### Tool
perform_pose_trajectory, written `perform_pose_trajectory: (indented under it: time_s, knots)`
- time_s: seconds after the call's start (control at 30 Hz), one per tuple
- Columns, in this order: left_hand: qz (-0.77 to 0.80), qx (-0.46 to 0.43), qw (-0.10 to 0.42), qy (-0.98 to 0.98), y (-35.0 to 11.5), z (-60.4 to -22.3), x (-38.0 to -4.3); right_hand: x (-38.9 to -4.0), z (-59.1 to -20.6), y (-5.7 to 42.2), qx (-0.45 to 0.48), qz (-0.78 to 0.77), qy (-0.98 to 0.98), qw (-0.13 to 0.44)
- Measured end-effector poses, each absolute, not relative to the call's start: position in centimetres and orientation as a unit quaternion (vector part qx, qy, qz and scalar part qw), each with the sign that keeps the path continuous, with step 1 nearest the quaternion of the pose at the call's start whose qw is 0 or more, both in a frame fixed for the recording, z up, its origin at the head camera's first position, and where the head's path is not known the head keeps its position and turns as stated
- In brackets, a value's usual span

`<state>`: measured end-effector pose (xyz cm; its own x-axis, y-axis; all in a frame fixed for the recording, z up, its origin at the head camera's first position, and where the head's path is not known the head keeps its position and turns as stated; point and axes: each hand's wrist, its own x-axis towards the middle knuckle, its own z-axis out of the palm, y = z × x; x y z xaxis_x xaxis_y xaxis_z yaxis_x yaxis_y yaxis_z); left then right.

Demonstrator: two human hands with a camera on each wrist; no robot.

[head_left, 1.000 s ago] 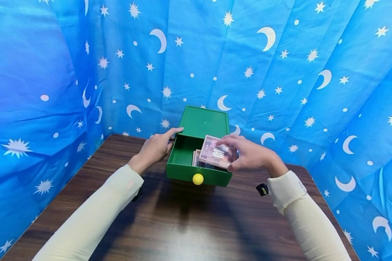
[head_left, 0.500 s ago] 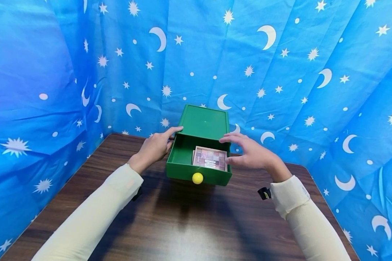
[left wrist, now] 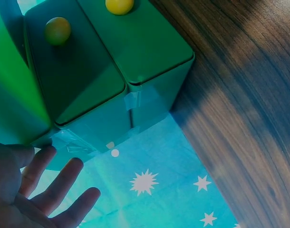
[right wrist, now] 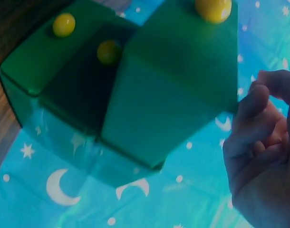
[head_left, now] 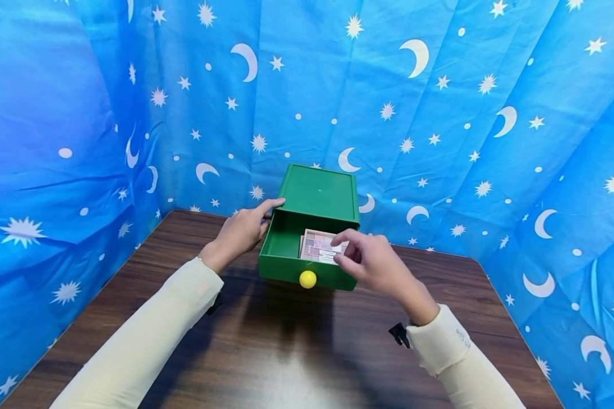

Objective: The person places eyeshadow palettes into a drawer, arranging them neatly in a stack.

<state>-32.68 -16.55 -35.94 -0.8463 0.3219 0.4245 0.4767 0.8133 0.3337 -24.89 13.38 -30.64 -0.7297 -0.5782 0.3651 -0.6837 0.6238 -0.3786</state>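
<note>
A green drawer cabinet (head_left: 317,190) has its top drawer (head_left: 281,268) pulled out, with a yellow ball knob (head_left: 308,279) on the front. Inside, toward the right, lies a pinkish eyeshadow palette (head_left: 314,246) with square pans, over another thin palette mostly hidden below it. My left hand (head_left: 241,230) rests at the cabinet's upper left edge, index finger on top; the left wrist view shows its other fingers loosely spread beside the cabinet. Over the drawer's right wall my right hand (head_left: 376,261) bends its fingers, thumb and index tips apart above the palette and covering its right part.
Two lower drawers, each with a yellow knob (left wrist: 57,31), stay pushed in beneath the top one. Clear tape (left wrist: 132,99) runs along the cabinet's side. The cabinet stands on a dark wooden table (head_left: 286,352), before a blue star-and-moon curtain (head_left: 307,85).
My right hand let the upper palette down flat into the drawer, withdrew to the right, then came back over it with fingers more bent. My left hand has stayed in place.
</note>
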Motion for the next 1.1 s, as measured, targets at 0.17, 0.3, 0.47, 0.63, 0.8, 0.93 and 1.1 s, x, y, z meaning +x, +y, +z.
perform_pose_trajectory:
  time_s: [0.17,0.3,0.47,0.63,0.8,0.93,1.1]
  knots:
    - [-0.220,-0.212,0.174,-0.936,-16.6,-36.0,-32.7,-23.2,-31.3,12.0,0.351,0.183,-0.905,0.157]
    - [-0.222,-0.210,0.175,-0.936,-16.6,-35.9,-32.7,-22.2,-31.9,10.9,0.351,0.155,-0.909,0.164]
    - [-0.224,-0.210,0.175,-0.935,-16.6,-35.9,-32.7,-21.7,-33.2,9.8,0.354,0.137,-0.911,0.162]
    - [-0.227,-0.210,0.171,-0.936,-16.5,-35.9,-32.5,-21.6,-34.1,9.3,0.350,0.134,-0.909,0.183]
    - [-0.226,-0.214,0.175,-0.934,-16.5,-35.9,-32.6,-21.8,-34.3,9.2,0.343,0.139,-0.909,0.192]
    - [-0.226,-0.216,0.177,-0.933,-16.5,-35.8,-32.7,-22.0,-34.2,9.1,0.334,0.135,-0.912,0.194]
    - [-0.222,-0.211,0.170,-0.936,-16.5,-35.9,-32.8,-22.7,-34.2,9.0,0.309,0.127,-0.921,0.198]
